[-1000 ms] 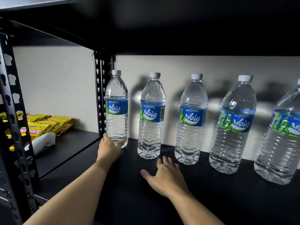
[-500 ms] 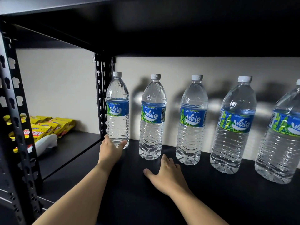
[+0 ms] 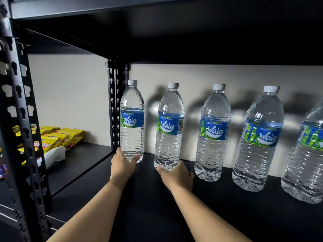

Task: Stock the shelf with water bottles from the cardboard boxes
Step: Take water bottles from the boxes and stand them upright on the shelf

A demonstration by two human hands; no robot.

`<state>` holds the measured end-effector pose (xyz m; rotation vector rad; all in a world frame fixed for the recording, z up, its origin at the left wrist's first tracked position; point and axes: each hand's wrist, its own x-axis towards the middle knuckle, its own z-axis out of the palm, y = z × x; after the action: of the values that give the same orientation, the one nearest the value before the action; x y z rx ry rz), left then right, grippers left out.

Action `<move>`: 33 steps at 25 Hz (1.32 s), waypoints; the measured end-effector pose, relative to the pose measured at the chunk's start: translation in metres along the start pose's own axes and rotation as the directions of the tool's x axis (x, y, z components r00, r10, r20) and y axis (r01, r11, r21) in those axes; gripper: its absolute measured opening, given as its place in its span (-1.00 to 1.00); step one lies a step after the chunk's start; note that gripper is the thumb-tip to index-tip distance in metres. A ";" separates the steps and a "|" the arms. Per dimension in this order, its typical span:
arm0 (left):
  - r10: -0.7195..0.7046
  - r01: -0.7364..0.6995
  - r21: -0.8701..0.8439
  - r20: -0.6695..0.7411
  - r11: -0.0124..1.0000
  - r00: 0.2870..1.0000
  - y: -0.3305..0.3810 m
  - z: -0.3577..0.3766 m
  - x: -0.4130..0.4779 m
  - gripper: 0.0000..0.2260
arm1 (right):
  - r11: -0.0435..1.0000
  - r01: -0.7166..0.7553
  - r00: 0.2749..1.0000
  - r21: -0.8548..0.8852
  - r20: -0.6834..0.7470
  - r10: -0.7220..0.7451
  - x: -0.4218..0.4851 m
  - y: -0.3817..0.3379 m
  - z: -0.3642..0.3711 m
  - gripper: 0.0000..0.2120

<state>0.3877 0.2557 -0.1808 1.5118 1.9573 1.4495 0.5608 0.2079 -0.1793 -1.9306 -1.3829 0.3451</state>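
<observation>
1. The left hand (image 3: 123, 163) is wrapping thumb and fingers round the foot of the leftmost bottle (image 3: 132, 119). The bottle is standing upright on the shelf (image 3: 227, 206), and its body is rising straight above the grip.
2. The right hand (image 3: 176, 175) is clamping the base of the second bottle (image 3: 169, 126), thumb on the near-left side and fingers round the right. This bottle is also standing upright, and its foot looks to be on the deck.
3. Just outboard of the left grip, the black post (image 3: 115, 105) is sitting beside the leftmost bottle. I can't tell whether they touch.
4. Just right of the right-hand fingers, the third bottle (image 3: 212, 133) is standing near the hand. Two more are standing further along the same row, against the wall (image 3: 192, 75).
5. Handling call: the bottles are full and capped, so they're going to feel heavy for their footprint and top-heavy when held this low.
6. The walls are thin ribbed plastic, so they're likely flexing under a squeeze. The clear surface is probably slick, and the ribs help.
7. A base grip is working fine for sliding and squaring up. For a lift, I'd be taking hold at mid-body, at or just under the label, well above where the hands are now.
8. Risk: a push from the foot could tip one into its neighbour.
9. No boxes are showing. Yellow snack packets (image 3: 57, 137) are lying in the next bay, well left of the left grip.
</observation>
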 end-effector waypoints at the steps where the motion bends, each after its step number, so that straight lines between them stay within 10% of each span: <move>1: -0.004 0.004 -0.004 0.000 1.000 1.000 0.000 0.000 0.000 -0.44 | 1.000 -0.005 1.000 0.001 -0.003 0.005 0.001 0.001 0.001 -0.25; 19: -0.223 0.246 -0.120 0.178 0.962 0.959 -0.001 -0.046 -0.042 -0.33 | 0.989 0.146 0.962 -0.007 0.235 -0.140 -0.052 0.026 -0.048 -0.38; 27: -0.066 0.245 -0.438 0.386 0.865 0.920 0.011 -0.164 -0.203 -0.87 | 0.907 0.291 0.912 0.303 0.200 -0.359 -0.152 0.036 -0.098 -0.84; 33: -0.479 0.489 -0.107 0.100 0.866 0.872 -0.096 -0.224 -0.324 -0.87 | 0.707 0.567 0.751 0.422 0.089 -0.655 -0.278 0.035 -0.065 -0.73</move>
<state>0.3093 -0.1322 -0.2659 0.9047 1.9667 1.2498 0.5167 -0.0745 -0.2098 -1.0475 -1.8734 0.4694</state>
